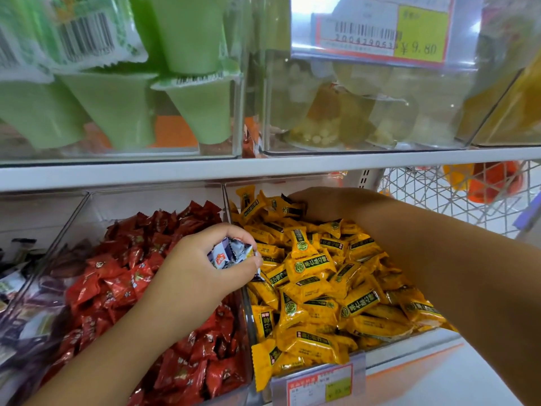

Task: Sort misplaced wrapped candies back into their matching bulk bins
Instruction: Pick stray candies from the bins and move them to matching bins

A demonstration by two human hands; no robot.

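My left hand (205,259) hovers over the divider between two clear bins and grips a small bunch of silver-and-white wrapped candies (229,253). Under it on the left lies the bin of red wrapped candies (123,282). To the right is the bin of yellow wrapped candies (322,282). My right hand (319,205) reaches deep into the back of the yellow bin, its fingers buried among the yellow wrappers near a dark wrapper (288,199). Whether those fingers hold anything is hidden.
A bin of dark and purple wrapped candies (26,291) sits at the far left. The shelf above (263,168) carries clear bins of green jelly cups (117,106) and pale jelly cups (336,112). A white wire basket (453,194) stands at the right. A price tag (319,385) hangs on the yellow bin's front.
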